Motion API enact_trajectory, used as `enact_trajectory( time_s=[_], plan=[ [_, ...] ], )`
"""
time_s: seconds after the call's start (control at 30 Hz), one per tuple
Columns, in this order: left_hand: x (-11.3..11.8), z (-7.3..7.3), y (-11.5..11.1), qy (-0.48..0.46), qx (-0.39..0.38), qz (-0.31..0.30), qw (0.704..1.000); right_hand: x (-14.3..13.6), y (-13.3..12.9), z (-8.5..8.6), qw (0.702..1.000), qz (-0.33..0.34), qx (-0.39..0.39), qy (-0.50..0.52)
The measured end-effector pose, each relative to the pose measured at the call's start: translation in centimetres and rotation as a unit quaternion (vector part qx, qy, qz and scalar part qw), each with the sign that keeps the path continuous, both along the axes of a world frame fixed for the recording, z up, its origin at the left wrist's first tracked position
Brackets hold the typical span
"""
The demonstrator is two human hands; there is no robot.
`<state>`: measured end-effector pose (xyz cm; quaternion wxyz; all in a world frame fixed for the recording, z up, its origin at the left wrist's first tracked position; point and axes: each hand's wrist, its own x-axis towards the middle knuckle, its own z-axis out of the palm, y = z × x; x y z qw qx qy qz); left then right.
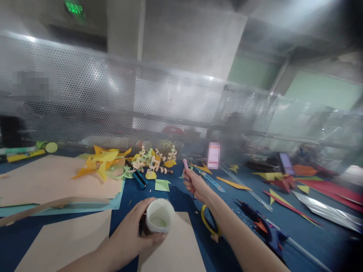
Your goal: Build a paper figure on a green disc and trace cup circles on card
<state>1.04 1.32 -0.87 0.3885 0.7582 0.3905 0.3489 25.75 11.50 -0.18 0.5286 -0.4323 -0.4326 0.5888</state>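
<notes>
My left hand (141, 230) is wrapped round a white cup (160, 217), tilted so that its inside faces me. A little pale greenish colour shows at its bottom, but I cannot make out what it is. Farther off, my right hand (194, 183) is closed on a slim pink stick (185, 164) whose exact kind is unclear. Pale paper (178, 249) lies below the cup. Under my right forearm sits a yellow ring-shaped thing (208, 223), partly hidden. A small green note pad (162, 185) rests between the hands, beyond the cup.
Yellow paper stars (104, 160) and curled paper pieces (154, 160) lie at the back. Pale sheets (56, 177) cover the left side. A glue gun (263, 226), a clear ruler (249, 190) and coloured paper scraps are at right. A perforated screen (99, 98) stands behind.
</notes>
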Motion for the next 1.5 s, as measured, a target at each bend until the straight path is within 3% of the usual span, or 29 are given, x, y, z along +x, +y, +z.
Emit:
enact_trajectory(
  time_s=[0.27,0.47,0.57,0.67,0.77,0.87,0.97,1.03,1.17,1.23,1.5],
  plan=[
    [0.1,0.2,0.0,0.012,-0.006,0.004,1.000,0.5,-0.3,0.8,0.985,-0.074,0.109,-0.108],
    [0.3,1.5,-0.5,0.021,-0.001,0.008,1.000,1.5,-0.7,3.4,0.960,-0.116,0.189,-0.170],
    [0.3,2.4,-0.8,0.025,-0.028,-0.018,0.999,1.4,-2.1,5.1,0.955,-0.116,0.220,-0.165],
    [0.4,2.5,-0.9,0.020,-0.048,-0.021,0.998,0.8,-5.1,5.9,0.956,-0.080,0.229,-0.166],
    [0.4,1.9,-0.7,0.020,-0.048,-0.005,0.999,-0.4,-9.5,5.5,0.963,-0.036,0.212,-0.163],
    [0.3,1.4,-0.4,0.004,-0.034,-0.012,0.999,-2.1,-13.5,4.7,0.963,0.101,0.160,-0.193],
    [0.0,1.5,0.2,-0.001,0.000,-0.027,1.000,-3.8,-15.5,3.9,0.937,0.215,0.153,-0.231],
    [-0.2,1.8,0.6,0.002,0.004,-0.022,1.000,-4.7,-15.6,3.3,0.924,0.243,0.157,-0.252],
    [-0.6,2.2,1.3,-0.025,-0.036,-0.020,0.999,-5.6,-14.9,1.7,0.932,0.203,0.147,-0.263],
    [-0.6,2.2,1.4,-0.030,-0.045,-0.024,0.998,-5.7,-14.7,1.1,0.920,0.178,0.178,-0.301],
    [-0.6,2.2,1.1,0.042,-0.015,-0.013,0.999,-6.3,-15.0,0.3,0.793,0.111,0.379,-0.464]
  ],
)
